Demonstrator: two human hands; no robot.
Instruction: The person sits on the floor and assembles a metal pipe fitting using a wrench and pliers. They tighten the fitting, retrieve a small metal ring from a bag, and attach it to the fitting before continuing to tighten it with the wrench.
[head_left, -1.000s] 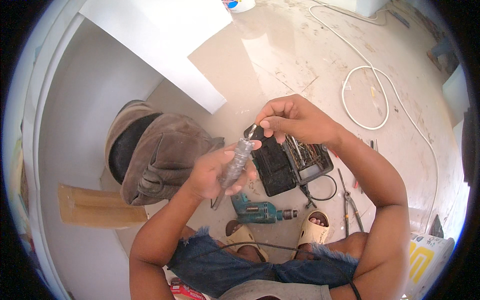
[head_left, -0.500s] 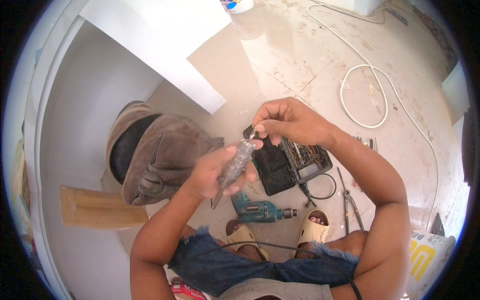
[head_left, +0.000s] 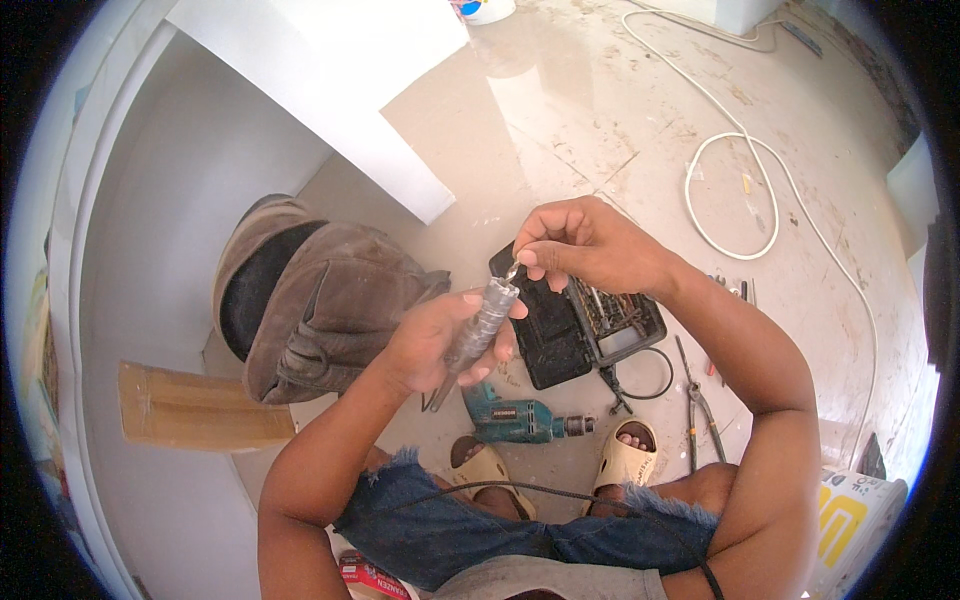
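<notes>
Your right hand [head_left: 575,243] pinches a slim silver spiral-fluted metal bit [head_left: 513,271] at the upper mouth of the grey ridged metal cylinder [head_left: 481,328].
Your left hand [head_left: 428,345] curls its fingers around that cylinder, which slants up and rightward; the bit roughly continues its long axis, though you cannot tell how deep it sits.

I count one drill [head_left: 518,422]. Above it there are two hands: one left hand [head_left: 425,345] and one right hand [head_left: 580,248]; also one tube [head_left: 484,322] and one bit [head_left: 513,270]. Beyond it is one case [head_left: 550,345]. On its left are one bag [head_left: 335,310] and one cardboard [head_left: 195,410]; on its right, one pincers [head_left: 696,395]. Near it are two sandals [head_left: 628,466].
</notes>
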